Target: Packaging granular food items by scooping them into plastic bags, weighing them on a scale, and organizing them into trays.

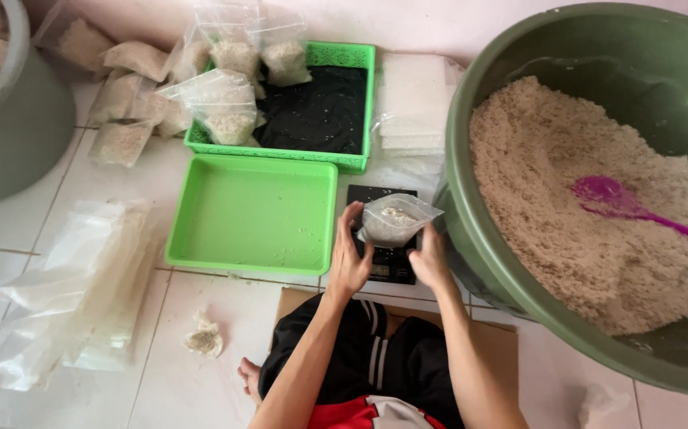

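White floor tiles [34, 230] carry the whole setup, seen from above by a seated person. Left hand [348, 258] and right hand [429, 258] both grip a small clear plastic bag [395, 220], fingers closed on its left and right edges; the bag holds a little pale grain and hangs just above a black digital scale [383, 266] on the floor. Whether the bag touches the scale cannot be told. Just left of the scale lies a shallow green tray [252, 210], with a few stray grains on its bottom. Behind it sits a green basket [352, 59] with a black lining, holding several filled bags [233, 107] at its left side; more filled bags lie on the floor beside it. A stack of white sheets [415, 99] rests right of the basket. At right, a large olive-green tub [487, 262] holds a heap of pale grain with a magenta scoop [622, 202] lying on top. A pile of empty clear bags [82, 286] lies at far left, a grey tub [10, 127] at upper left. A crumpled scrap [203, 338] lies near the person's foot.
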